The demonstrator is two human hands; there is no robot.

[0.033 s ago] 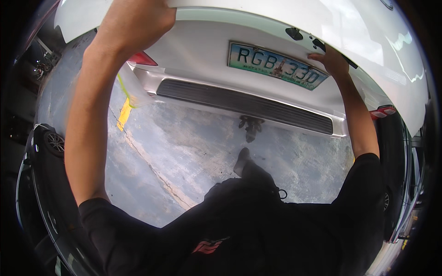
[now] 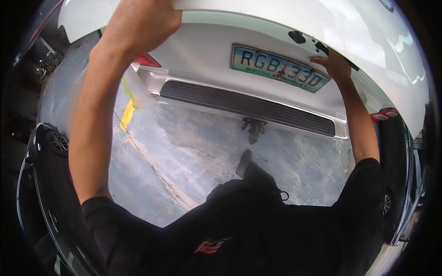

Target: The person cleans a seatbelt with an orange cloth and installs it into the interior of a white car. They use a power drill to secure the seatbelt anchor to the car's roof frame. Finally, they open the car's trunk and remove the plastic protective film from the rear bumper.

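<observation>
A white vehicle panel spans the top of the view, its lower edge curving over the rear of a white vehicle. My left hand is at the left part of that edge; its fingers are hidden or cut off by the top of the picture. Toward the right, my right hand is closed on the panel's underside edge, thumb showing and the other fingers mostly hidden. Two black fittings sit in the edge beside it, one a small black piece. Below hangs a blue-green license plate in its frame.
A bumper with a black ribbed step runs beneath the plate, with a red light on the left. Grey concrete floor shows a crack and a yellow stripe. Dark cars stand at the left and right.
The whole view has shifted slightly, so the vehicle and my arms appear a little farther right and lower. Both hands keep their places on the panel.
</observation>
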